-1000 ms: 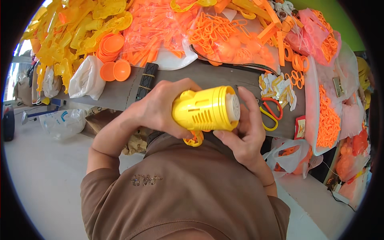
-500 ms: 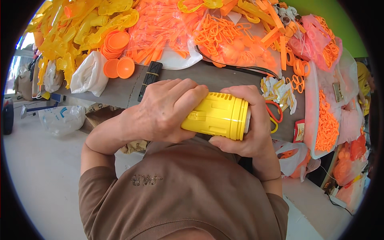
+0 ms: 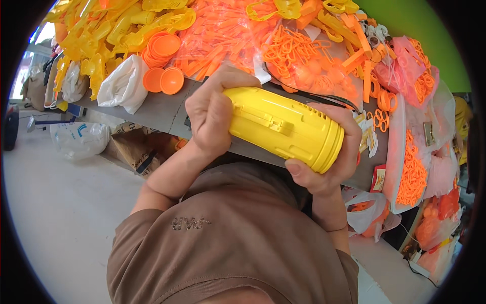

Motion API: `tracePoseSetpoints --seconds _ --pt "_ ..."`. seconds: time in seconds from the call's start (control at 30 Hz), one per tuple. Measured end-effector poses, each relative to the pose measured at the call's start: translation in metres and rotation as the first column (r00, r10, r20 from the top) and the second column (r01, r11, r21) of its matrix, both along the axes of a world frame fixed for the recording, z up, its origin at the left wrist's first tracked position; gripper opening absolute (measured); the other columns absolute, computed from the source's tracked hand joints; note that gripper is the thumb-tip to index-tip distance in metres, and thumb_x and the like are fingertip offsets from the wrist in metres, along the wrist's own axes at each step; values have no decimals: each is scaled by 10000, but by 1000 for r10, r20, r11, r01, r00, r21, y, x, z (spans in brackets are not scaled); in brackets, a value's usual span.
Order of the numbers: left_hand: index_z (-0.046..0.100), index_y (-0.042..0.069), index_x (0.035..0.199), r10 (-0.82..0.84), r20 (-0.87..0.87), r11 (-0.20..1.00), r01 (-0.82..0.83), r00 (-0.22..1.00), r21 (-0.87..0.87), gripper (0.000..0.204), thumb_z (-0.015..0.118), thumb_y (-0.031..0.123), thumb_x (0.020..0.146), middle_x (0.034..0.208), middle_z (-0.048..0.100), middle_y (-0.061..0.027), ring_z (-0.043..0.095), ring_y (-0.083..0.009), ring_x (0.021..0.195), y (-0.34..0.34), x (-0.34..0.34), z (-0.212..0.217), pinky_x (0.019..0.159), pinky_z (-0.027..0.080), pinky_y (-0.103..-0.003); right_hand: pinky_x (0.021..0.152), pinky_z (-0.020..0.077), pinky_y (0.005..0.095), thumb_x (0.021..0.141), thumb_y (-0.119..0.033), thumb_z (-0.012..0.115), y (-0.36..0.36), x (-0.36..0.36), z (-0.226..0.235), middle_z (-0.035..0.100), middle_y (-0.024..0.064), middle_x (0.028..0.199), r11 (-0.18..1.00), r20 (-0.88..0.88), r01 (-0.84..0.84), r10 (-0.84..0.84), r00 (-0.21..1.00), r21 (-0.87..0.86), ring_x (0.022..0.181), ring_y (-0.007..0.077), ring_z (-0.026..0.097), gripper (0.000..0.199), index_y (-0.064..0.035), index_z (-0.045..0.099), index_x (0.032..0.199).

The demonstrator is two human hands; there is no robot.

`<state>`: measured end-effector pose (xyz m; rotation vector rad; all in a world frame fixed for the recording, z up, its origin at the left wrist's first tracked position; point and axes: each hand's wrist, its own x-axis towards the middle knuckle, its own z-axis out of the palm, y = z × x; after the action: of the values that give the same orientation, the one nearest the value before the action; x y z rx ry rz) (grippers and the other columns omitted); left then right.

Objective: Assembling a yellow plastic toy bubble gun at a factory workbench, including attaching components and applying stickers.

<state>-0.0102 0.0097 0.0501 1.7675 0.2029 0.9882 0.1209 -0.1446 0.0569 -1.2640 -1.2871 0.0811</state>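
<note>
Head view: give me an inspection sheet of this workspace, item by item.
Surface: grey table, mostly buried in parts.
Job's things: yellow ribbed cylinder, held tilted above the table edge.
Clutter: orange discs, heaps of orange parts, yellow parts, white bag, bagged orange rings.
Grips: left hand wraps the cylinder's upper end; right hand cups its lower end.
Cables: black cable behind the cylinder.
Surroundings: pale floor, cardboard box, green wall.
</note>
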Motion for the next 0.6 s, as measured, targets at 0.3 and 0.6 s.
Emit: tracePoseSetpoints --seconds 0.3,0.6 --pt "620 -36 1004 -96 -25 976 89 995 -197 449 455 380 963 876 639 -119 577 -152 778 13 8 -19 691 453 -278 839 462 295 701 -197 787 1 -2 8 533 97 1068 961 -208 59 -119 971 -270 955 172 554 643 4 449 1209" --pt "441 -16 1324 -373 -242 928 364 896 -83 921 861 241 546 1067 643 -126 632 -188 960 21 28 6 837 494 -310 837 477 323 693 -350 816 32 17 40 582 147 1107 848 -1 -23 27 1000 -529 964 208 599 812 -24 398 1307"
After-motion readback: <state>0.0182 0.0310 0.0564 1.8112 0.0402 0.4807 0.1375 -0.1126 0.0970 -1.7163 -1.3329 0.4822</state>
